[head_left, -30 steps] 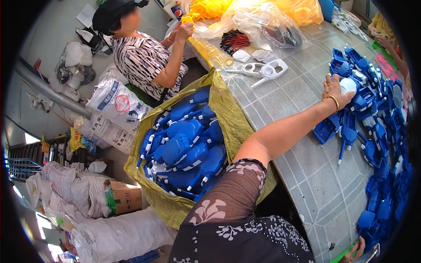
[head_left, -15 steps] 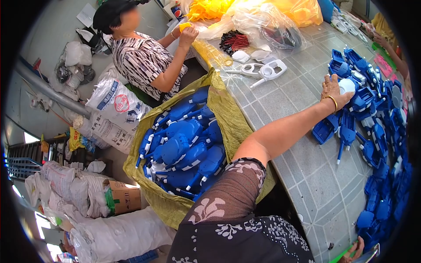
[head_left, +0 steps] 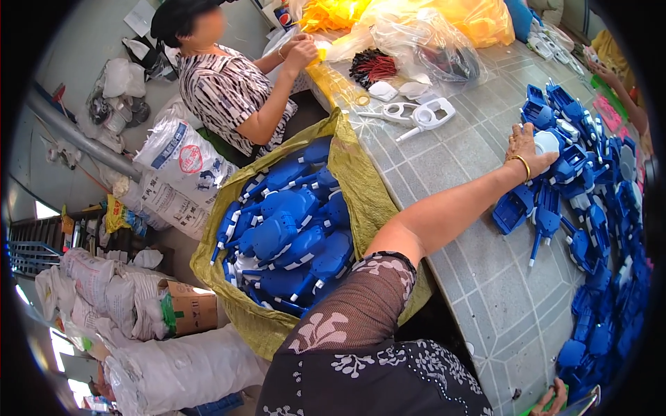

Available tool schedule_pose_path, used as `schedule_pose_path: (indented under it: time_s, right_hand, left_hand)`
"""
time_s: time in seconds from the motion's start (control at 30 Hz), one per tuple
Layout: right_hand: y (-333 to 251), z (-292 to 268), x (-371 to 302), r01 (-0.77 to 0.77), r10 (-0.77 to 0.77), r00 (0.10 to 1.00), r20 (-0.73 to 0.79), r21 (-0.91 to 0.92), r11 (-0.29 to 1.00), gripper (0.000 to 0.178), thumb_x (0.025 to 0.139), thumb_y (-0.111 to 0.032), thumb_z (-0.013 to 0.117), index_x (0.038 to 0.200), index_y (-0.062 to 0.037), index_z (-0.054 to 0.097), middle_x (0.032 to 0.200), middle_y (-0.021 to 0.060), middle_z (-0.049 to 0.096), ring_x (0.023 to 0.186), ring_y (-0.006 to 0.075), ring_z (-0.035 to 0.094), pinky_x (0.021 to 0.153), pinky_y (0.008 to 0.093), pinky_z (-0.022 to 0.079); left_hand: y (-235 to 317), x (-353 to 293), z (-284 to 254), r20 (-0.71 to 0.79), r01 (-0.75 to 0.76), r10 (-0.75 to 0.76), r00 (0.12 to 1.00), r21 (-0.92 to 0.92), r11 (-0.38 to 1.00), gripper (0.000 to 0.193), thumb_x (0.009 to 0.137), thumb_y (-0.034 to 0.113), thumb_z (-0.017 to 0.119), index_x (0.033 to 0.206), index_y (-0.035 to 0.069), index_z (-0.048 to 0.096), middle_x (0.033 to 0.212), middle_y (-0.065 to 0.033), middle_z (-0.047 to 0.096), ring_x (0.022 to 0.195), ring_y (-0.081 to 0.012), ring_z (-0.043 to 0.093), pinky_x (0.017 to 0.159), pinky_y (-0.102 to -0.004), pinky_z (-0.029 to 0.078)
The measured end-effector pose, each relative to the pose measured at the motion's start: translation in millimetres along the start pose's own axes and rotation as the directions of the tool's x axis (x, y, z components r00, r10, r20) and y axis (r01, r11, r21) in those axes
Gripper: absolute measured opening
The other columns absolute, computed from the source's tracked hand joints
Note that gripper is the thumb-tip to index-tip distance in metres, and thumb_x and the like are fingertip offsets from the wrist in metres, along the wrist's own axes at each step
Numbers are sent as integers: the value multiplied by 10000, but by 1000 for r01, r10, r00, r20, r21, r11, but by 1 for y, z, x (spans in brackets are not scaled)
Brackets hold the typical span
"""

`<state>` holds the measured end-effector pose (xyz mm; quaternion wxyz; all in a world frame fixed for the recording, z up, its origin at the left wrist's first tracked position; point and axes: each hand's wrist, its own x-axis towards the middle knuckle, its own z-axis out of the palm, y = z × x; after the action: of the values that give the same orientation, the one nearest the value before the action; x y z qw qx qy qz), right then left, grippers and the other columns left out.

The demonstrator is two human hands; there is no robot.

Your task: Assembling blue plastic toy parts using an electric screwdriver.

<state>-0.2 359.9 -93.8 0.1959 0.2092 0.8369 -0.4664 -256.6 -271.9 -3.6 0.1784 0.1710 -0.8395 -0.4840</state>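
Note:
My left hand (head_left: 525,148), with a gold bangle at its wrist, reaches across the table to the near-left side of a pile of blue plastic housings (head_left: 579,163). Its fingers are bent around the edge of a white round plastic piece (head_left: 547,143); the thumb is hidden. Several housings lie hollow side up, some with white-tipped handles. At the lower right edge, only the curled fingers of my right hand (head_left: 553,399) show, beside something green and a shiny edge. What they hold cannot be made out.
A yellow-green woven sack (head_left: 225,277) full of blue housings stands left of the tiled table (head_left: 479,277). White plastic frames (head_left: 430,116), red-black wire bundles (head_left: 372,68) and plastic bags lie toward the back. Another person (head_left: 229,90) sits far left; a co-worker's arm (head_left: 617,83) shows far right.
The view has shifted slightly. My left hand stays at the white round piece, its wrist a little turned. The seated person's hands have come together around the yellow piece.

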Motion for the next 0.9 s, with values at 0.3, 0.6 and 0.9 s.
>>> schedule_pose_path:
  time_s: [0.3, 0.6, 0.9]
  right_hand:
    - [5, -32, -18, 689, -628, 675, 387, -634, 350, 812, 824, -232, 825, 1495, -18, 420, 964, 87, 676, 783, 225, 634, 762, 359, 568]
    - [19, -30, 8, 714, -602, 686, 408, -539, 447, 536, 927, -257, 705, 1364, -36, 485, 797, 19, 539, 744, 193, 559, 774, 420, 541]
    - [6, -23, 14, 560, -471, 828, 305, -409, 720, 491, 946, -269, 662, 1336, -13, 510, 756, 7, 539, 720, 196, 563, 729, 383, 533]
  left_hand:
    - [8, -7, -11, 122, 14, -3, 993, -91, 996, 1046, 699, 516, 845, 1482, 57, 325, 1545, -305, 315, 1439, -470, 363, 1206, -471, 321]
    - [1, -2, -21, 181, 11, -2, 984, -46, 999, 1173, 666, 577, 836, 1568, 72, 283, 1617, -333, 216, 1494, -474, 289, 1239, -454, 272]
    - [-9, -3, -24, 163, -31, 33, 986, -12, 999, 1111, 651, 556, 847, 1517, 79, 338, 1562, -315, 285, 1450, -470, 350, 1204, -461, 331]
